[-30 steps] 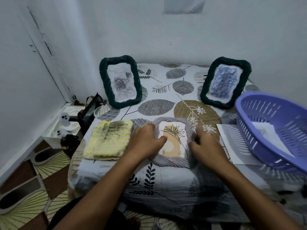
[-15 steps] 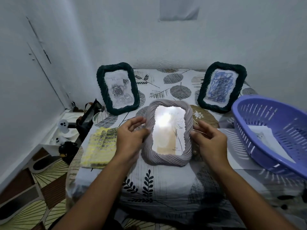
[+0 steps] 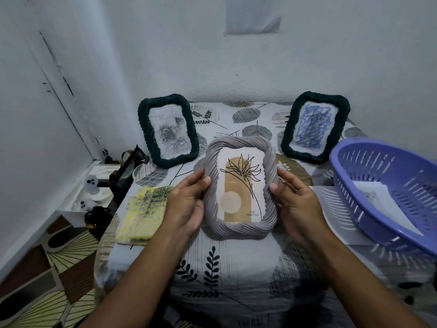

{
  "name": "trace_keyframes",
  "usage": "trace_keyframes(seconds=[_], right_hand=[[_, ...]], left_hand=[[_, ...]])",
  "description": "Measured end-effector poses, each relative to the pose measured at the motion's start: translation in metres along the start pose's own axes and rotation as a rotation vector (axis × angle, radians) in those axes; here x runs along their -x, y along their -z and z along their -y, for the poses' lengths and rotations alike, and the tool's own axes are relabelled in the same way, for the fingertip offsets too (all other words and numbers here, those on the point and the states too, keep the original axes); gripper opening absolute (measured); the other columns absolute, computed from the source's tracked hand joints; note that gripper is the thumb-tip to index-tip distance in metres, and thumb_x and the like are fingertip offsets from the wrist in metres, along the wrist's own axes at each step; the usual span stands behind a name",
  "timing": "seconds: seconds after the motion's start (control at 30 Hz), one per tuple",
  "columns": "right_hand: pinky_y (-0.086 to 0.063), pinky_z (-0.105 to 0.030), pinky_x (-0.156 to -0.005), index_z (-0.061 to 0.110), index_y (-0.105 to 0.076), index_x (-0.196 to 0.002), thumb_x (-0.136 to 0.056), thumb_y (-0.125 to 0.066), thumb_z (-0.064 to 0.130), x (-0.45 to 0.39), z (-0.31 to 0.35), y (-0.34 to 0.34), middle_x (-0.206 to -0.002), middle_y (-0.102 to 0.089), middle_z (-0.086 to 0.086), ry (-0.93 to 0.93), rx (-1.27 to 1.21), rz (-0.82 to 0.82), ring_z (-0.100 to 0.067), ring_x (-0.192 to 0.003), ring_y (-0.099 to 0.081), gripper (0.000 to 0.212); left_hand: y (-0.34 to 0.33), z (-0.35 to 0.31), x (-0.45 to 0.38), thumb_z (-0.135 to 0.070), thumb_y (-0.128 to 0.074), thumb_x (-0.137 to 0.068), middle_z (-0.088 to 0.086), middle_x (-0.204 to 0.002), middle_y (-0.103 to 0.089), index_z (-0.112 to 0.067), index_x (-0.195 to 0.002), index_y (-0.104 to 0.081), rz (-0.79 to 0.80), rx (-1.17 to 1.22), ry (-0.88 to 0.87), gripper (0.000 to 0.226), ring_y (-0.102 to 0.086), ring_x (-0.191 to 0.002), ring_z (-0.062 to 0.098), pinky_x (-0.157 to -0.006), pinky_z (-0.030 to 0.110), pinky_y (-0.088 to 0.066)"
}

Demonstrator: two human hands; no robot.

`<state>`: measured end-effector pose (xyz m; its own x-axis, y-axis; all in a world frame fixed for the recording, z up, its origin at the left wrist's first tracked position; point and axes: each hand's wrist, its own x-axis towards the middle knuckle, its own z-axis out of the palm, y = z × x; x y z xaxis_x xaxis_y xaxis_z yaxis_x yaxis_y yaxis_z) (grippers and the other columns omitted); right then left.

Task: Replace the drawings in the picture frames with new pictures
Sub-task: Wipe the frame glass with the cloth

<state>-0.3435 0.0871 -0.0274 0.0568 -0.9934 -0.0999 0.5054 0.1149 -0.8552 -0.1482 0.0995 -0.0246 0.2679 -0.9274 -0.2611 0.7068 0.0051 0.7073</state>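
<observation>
I hold a grey rope-edged picture frame (image 3: 240,229) upright above the table, facing me; it shows a tan arch with a black line plant. My left hand (image 3: 186,204) grips its left side and my right hand (image 3: 294,204) grips its right side. Two dark green frames stand against the back wall: the left green frame (image 3: 169,159) holds a grey rose drawing, the right green frame (image 3: 315,157) holds a blue scribble drawing. A yellow scribble drawing (image 3: 144,209) lies flat on the table left of my left hand.
A purple slotted basket (image 3: 387,176) with a white paper (image 3: 384,200) inside sits at the right on a white sheet (image 3: 331,209). The table carries a leaf-print cloth (image 3: 227,271). Bags and small items stand on the floor at the left (image 3: 99,192).
The grey frame lay flat on the table a second ago. Both hands lifted it and tilted it upright towards me; the glare on its glass is gone.
</observation>
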Motion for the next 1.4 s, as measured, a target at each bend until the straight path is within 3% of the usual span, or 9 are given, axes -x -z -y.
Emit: trace_keyframes(seconds=[0.23, 0.4, 0.57, 0.67, 0.77, 0.97, 1.1, 1.27, 1.4], right_hand=[[-0.046, -0.036, -0.075, -0.001, -0.063, -0.096, -0.078, -0.064, 0.02, -0.008, 0.001, 0.015, -0.088, -0.058, -0.015, -0.16, 0.122, 0.145, -0.025, -0.082, -0.053, 0.028], [-0.05, -0.035, -0.08, -0.005, -0.061, -0.107, -0.047, -0.091, 0.038, -0.012, 0.002, 0.021, -0.096, -0.058, -0.017, -0.158, 0.069, 0.167, -0.026, -0.085, -0.054, 0.08], [-0.053, -0.032, -0.087, 0.009, -0.069, -0.092, -0.06, -0.084, 0.029, -0.014, 0.008, 0.023, -0.094, -0.063, -0.012, -0.116, -0.005, 0.216, -0.022, -0.086, -0.058, 0.041], [-0.045, -0.04, -0.097, 0.012, -0.071, -0.091, -0.049, -0.091, 0.038, -0.015, 0.007, 0.023, -0.095, -0.06, -0.013, -0.088, 0.005, 0.247, -0.022, -0.088, -0.056, 0.053], [-0.046, -0.034, -0.083, 0.015, -0.07, -0.09, -0.047, -0.091, 0.041, -0.016, 0.005, 0.022, -0.087, -0.059, -0.008, -0.089, 0.032, 0.248, -0.017, -0.079, -0.055, 0.054], [-0.049, -0.029, -0.069, 0.001, -0.053, -0.115, -0.083, -0.059, 0.023, -0.019, 0.014, 0.019, -0.09, -0.054, -0.013, -0.118, -0.02, 0.272, -0.019, -0.076, -0.055, 0.038], [-0.046, -0.034, -0.066, -0.002, -0.056, -0.114, -0.087, -0.053, 0.025, -0.036, 0.025, 0.003, -0.09, -0.049, -0.017, -0.092, 0.044, 0.202, -0.024, -0.072, -0.052, 0.038], [-0.055, -0.042, -0.075, -0.002, -0.063, -0.109, -0.097, -0.045, 0.029, -0.076, 0.04, -0.027, -0.101, -0.066, -0.025, -0.062, 0.11, 0.065, -0.033, -0.084, -0.064, 0.038], [-0.05, -0.047, -0.072, -0.007, -0.06, -0.111, -0.095, -0.05, 0.034, -0.121, 0.047, -0.043, -0.092, -0.062, -0.024, 0.014, 0.217, -0.017, -0.03, -0.074, -0.059, 0.046]], left_hand=[[-0.001, -0.003, 0.002, 0.014, -0.057, -0.075, 0.019, -0.102, -0.064, 0.006, -0.118, -0.057, 0.081, -0.015, -0.004, 0.044, -0.062, -0.091, 0.024, -0.087, 0.036, -0.053], [0.002, -0.005, 0.003, 0.0, -0.062, -0.075, 0.013, -0.098, -0.065, 0.0, -0.118, -0.057, 0.176, -0.201, -0.012, 0.043, -0.061, -0.089, 0.023, -0.079, 0.035, -0.055], [-0.001, 0.003, 0.011, -0.019, -0.05, -0.094, 0.008, -0.096, -0.068, -0.015, -0.108, -0.059, 0.282, -0.469, -0.023, 0.017, -0.06, -0.085, 0.027, -0.078, 0.046, -0.053], [-0.004, 0.005, 0.012, -0.024, -0.047, -0.094, 0.009, -0.106, -0.065, -0.017, -0.113, -0.056, 0.319, -0.39, -0.009, 0.022, -0.058, -0.089, 0.027, -0.079, 0.043, -0.05], [-0.003, 0.006, 0.01, -0.025, -0.05, -0.086, 0.02, -0.123, -0.059, -0.008, -0.123, -0.05, 0.327, -0.228, 0.035, 0.041, -0.055, -0.112, 0.031, -0.099, 0.049, -0.045], [-0.005, 0.003, -0.005, -0.034, -0.043, -0.095, 0.026, -0.125, -0.059, 0.001, -0.13, -0.052, 0.25, -0.225, 0.143, 0.051, -0.055, -0.119, 0.038, -0.098, 0.049, -0.047], [-0.019, -0.008, -0.023, -0.034, -0.04, -0.099, 0.025, -0.12, -0.062, 0.001, -0.125, -0.056, 0.247, -0.298, 0.136, 0.047, -0.058, -0.115, 0.038, -0.099, 0.048, -0.047], [-0.049, -0.022, -0.057, -0.038, -0.04, -0.099, 0.021, -0.1, -0.071, -0.002, -0.113, -0.063, 0.265, -0.309, 0.125, 0.045, -0.071, -0.087, 0.033, -0.063, 0.039, -0.059], [-0.065, -0.022, -0.102, -0.039, -0.041, -0.098, 0.022, -0.11, -0.068, -0.003, -0.121, -0.059, 0.252, -0.345, 0.012, 0.046, -0.066, -0.1, 0.036, -0.081, 0.046, -0.057]])
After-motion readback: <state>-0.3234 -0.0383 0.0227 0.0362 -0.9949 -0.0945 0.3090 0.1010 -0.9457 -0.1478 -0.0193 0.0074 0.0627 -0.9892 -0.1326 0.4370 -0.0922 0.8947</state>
